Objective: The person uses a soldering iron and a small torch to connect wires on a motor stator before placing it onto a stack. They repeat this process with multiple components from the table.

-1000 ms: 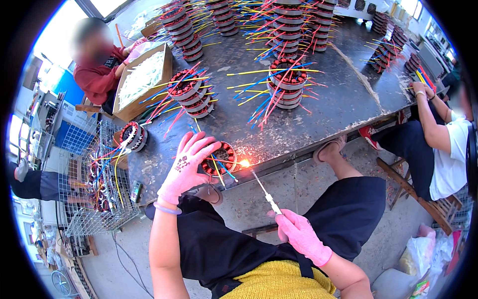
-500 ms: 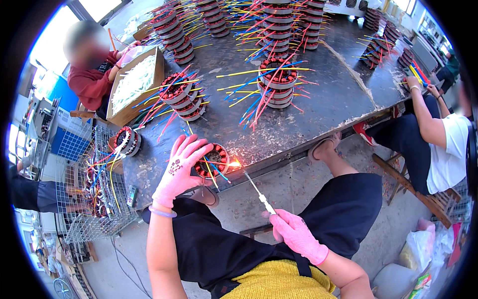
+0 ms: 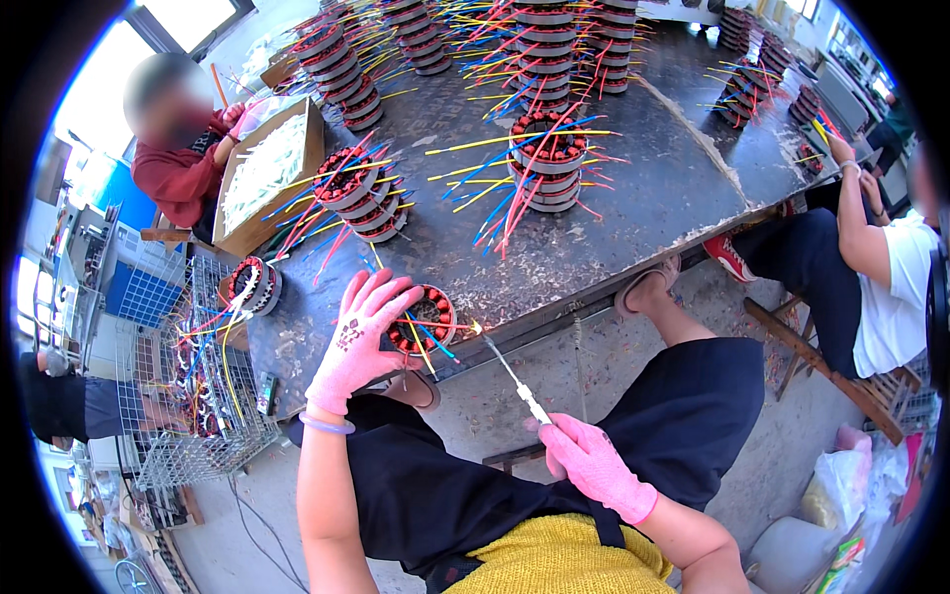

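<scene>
A ring-shaped motor stator (image 3: 444,306) with red and black windings sits at the near table edge, its red, blue and yellow wires sticking out. My left hand (image 3: 364,337), in a pink glove, rests against its left side with the fingers stretched out and apart. In my pink-gloved right hand (image 3: 602,469) is a thin torch (image 3: 528,398) with a white handle and a slender metal tube. A small flame (image 3: 477,327) burns at the tube's tip, just right of the stator, near a red wire's end.
Stacked stators (image 3: 547,163) with loose wires stand across the dark table (image 3: 633,198). A cardboard box (image 3: 315,148) of pale pieces lies at the left, before a person in red. A wire basket (image 3: 148,396) stands lower left. Another person (image 3: 896,287) sits at the right.
The bright orange flare by the stator has shrunk to a small flame at the torch tip. My hands have hardly moved. The person at the right has raised a hand.
</scene>
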A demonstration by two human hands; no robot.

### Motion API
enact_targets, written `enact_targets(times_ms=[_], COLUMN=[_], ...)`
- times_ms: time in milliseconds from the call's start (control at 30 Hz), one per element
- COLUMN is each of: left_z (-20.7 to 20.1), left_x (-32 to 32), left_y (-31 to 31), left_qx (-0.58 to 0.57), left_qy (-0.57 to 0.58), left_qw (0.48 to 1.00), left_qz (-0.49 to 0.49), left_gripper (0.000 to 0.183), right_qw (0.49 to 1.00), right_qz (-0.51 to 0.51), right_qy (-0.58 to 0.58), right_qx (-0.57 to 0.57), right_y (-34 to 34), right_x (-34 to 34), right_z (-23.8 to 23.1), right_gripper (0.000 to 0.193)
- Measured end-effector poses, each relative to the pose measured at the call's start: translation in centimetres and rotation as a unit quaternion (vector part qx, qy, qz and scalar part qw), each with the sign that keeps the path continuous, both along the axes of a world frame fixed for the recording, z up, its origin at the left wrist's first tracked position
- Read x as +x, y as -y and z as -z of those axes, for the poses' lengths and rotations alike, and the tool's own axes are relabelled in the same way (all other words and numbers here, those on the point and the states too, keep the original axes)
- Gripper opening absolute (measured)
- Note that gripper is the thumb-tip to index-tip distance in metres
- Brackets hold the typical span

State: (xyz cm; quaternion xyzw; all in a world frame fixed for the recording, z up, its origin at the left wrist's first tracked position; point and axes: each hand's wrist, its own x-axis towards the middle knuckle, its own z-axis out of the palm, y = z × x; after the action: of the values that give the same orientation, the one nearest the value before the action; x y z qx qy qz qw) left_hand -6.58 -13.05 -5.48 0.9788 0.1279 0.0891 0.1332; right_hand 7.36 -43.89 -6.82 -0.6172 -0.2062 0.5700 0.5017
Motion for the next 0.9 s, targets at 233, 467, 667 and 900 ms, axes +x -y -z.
enact_targets(times_ms=[233, 467, 667, 900], left_z=[0.0, 0.0, 0.0, 0.0], left_x=[0.0, 0.1, 0.1, 0.1], left_y=[0.2, 0.1, 0.2, -0.1], left_qx=[0.000, -0.002, 0.001, 0.005], left_qy=[-0.001, 0.008, 0.004, -0.003], left_qw=[1.000, 1.000, 1.000, 1.000], left_qz=[-0.003, 0.001, 0.001, 0.004], left_gripper=[0.095, 0.095, 0.095, 0.091], right_qw=[1.000, 1.000, 1.000, 1.000], right_qz=[-0.006, 0.004, -0.003, 0.002], right_qy=[0.019, 0.010, 0.019, -0.004], right_qx=[-0.005, -0.001, 0.007, -0.010], right_y=[0.0, 0.0, 0.2, 0.2], right_x=[0.1, 0.0, 0.0, 0.1], right_z=[-0.4, 0.1, 0.6, 0.1], right_gripper=[0.035, 0.034, 0.034, 0.036])
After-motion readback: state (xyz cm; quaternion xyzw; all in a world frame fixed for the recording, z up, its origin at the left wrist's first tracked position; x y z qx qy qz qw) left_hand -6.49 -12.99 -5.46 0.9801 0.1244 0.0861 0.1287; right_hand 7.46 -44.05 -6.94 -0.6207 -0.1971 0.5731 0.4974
